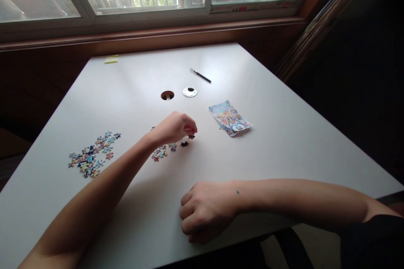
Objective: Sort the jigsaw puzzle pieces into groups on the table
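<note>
My left hand [176, 128] reaches over the middle of the table, its fingers pinched on a small dark reddish jigsaw puzzle piece [191, 136]. Just below the fingertips a black puzzle piece [184, 144] lies on the tabletop. A small group of puzzle pieces [160, 152] sits beside that wrist, partly covered by the hand and forearm. Farther left spreads a larger loose heap of puzzle pieces [90, 157] in mixed colours. Near the front edge my right hand [205, 210] rests on the table, closed in a loose fist, with no object showing in it.
A colourful printed picture sheet [230, 117] lies right of centre, with a light blue bit at its left edge. Behind are a round cable hole [167, 95], its metal cover [190, 92] and a pen [200, 75]. Yellow tape [111, 59] marks the white table's [284, 143] far left corner.
</note>
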Demonstrator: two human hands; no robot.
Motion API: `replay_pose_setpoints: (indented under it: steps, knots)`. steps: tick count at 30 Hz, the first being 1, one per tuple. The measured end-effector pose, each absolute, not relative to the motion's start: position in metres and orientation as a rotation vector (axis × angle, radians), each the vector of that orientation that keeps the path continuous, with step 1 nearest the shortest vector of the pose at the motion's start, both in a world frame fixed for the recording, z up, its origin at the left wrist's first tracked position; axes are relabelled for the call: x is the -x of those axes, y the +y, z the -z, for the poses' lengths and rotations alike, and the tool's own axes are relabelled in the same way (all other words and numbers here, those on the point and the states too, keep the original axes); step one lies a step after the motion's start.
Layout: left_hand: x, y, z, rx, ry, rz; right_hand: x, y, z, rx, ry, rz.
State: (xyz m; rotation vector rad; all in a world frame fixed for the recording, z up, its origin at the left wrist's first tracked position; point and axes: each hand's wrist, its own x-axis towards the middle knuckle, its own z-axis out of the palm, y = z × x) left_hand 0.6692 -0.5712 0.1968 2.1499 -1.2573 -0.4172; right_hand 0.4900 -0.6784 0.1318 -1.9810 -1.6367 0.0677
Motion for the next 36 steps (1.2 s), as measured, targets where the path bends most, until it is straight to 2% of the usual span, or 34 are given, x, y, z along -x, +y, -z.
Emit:
replay_pose_setpoints:
  steps: [8,15,28,36]
  knots:
    - [-0.672,-0.570,-0.189,-2.255,-1.562,0.206,-0.490,-0.678,-0.132,1.980,-1.636,-0.035]
    - [-0.675,-0.566,-0.190,-2.283,-1.573,0.215,-0.489,-0.678,-0.131,2.002,-1.642,-0.091]
    - [-0.682,-0.561,-0.197,-2.335,-1.560,0.203,-0.489,-0.678,-0.130,1.960,-1.620,0.011]
    - [-0.642,-0.588,-0.170,-2.175,-1.838,-0.020,-0.489,-0.679,-0.131,1.966,-1.622,-0.002]
